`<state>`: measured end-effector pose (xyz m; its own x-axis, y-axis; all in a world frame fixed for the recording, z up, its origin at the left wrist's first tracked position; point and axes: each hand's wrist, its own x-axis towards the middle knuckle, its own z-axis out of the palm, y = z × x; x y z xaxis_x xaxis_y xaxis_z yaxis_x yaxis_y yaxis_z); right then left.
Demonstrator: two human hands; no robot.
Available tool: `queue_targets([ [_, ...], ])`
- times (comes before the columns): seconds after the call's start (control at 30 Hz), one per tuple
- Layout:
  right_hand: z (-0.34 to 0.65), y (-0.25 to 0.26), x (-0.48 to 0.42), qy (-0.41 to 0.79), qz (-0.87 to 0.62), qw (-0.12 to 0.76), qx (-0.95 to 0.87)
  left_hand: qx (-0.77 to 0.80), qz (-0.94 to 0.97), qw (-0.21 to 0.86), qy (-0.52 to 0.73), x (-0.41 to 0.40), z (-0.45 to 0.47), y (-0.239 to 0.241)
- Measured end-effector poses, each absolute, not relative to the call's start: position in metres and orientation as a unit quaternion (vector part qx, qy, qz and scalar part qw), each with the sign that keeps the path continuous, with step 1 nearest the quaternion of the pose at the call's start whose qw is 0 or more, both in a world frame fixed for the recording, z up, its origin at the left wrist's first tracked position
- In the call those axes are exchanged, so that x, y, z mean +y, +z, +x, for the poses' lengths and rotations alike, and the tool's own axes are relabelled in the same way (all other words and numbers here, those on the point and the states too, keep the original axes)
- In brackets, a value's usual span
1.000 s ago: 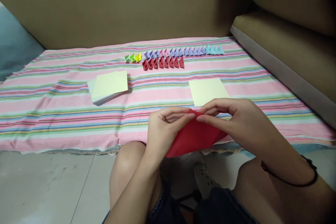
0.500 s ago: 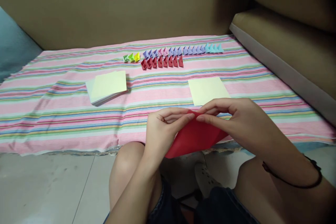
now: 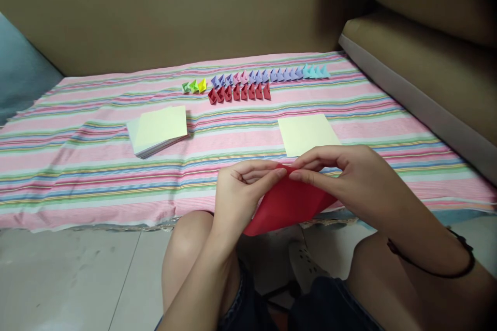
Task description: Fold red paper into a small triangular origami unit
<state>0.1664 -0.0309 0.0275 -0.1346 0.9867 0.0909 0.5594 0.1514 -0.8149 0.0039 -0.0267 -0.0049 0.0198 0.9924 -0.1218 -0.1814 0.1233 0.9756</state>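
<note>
A sheet of red paper point(image 3: 292, 201) hangs between my two hands, above the front edge of the striped cloth. My left hand point(image 3: 246, 186) pinches its upper edge between thumb and fingers. Close beside it, my right hand point(image 3: 337, 168) pinches the same edge, the two thumbs almost touching. The paper's lower part slants down toward my knees; its far side is hidden. Just beyond my right hand lies a pale yellow sheet of paper point(image 3: 308, 134).
Folded red paper boats point(image 3: 236, 93) stand in a row on the striped cloth point(image 3: 97, 165). Behind them run purple, pink and blue ones point(image 3: 287, 74), with green and yellow ones point(image 3: 194, 86) to the left. A paper stack point(image 3: 161, 126) lies at left, brown cushions point(image 3: 419, 72) at right.
</note>
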Motion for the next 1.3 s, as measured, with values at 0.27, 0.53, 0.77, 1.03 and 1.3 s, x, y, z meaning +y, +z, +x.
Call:
queue_targets([
  [0.27,0.165,0.027,-0.029,0.309,-0.561,0.349,-0.684,0.447,0.465,0.573,0.505,-0.022,-0.004,-0.006],
  [0.53,0.164,0.043,-0.007,0.32,-0.531,0.382,-0.685,0.451,0.511,0.533,0.501,0.001,-0.001,0.019],
  [0.77,0.162,0.087,0.023,0.256,-0.491,0.424,-0.716,0.422,0.568,0.486,0.512,0.033,-0.009,0.066],
  [1.03,0.163,0.112,0.033,0.061,-0.407,0.499,-0.763,0.366,0.681,0.346,0.531,0.05,-0.012,0.108],
  [1.3,0.159,0.088,0.03,-0.21,-0.284,0.584,-0.731,0.197,0.776,-0.159,0.578,0.045,-0.024,0.088],
])
